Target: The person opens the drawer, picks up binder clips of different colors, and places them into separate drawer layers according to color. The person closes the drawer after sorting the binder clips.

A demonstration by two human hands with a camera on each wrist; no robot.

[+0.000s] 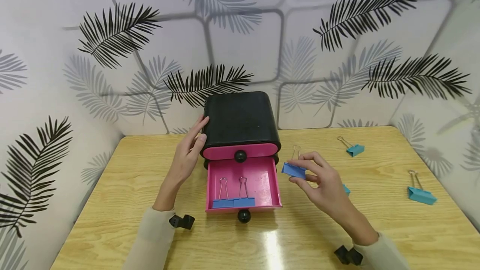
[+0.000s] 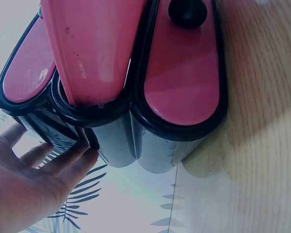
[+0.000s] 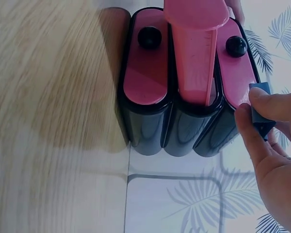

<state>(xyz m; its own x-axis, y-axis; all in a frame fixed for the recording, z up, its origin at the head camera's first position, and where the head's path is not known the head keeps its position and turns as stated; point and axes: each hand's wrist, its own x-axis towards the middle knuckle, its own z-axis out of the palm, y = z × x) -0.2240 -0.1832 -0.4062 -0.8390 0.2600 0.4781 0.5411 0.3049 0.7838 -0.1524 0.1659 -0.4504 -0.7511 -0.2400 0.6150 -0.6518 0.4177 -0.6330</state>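
My right hand (image 1: 325, 184) pinches a blue binder clip (image 1: 293, 171) between thumb and fingers, just right of a small drawer unit. That unit has a black body (image 1: 240, 118), pink drawer fronts and round black knobs. Its middle pink drawer (image 1: 262, 180) is pulled out, and two blue binder clips (image 1: 244, 202) stand side by side near its front, wire handles up. My left hand (image 1: 185, 157) rests against the unit's left side, fingers extended. In the left wrist view the fingers (image 2: 70, 167) of that hand touch the black casing.
On the wooden table (image 1: 123, 186), a teal binder clip (image 1: 356, 150) lies at the back right and another teal clip (image 1: 421, 195) nearer the right edge. A third teal clip (image 1: 346, 190) is partly hidden behind my right hand. A leaf-patterned wall covering (image 1: 240, 45) stands behind.
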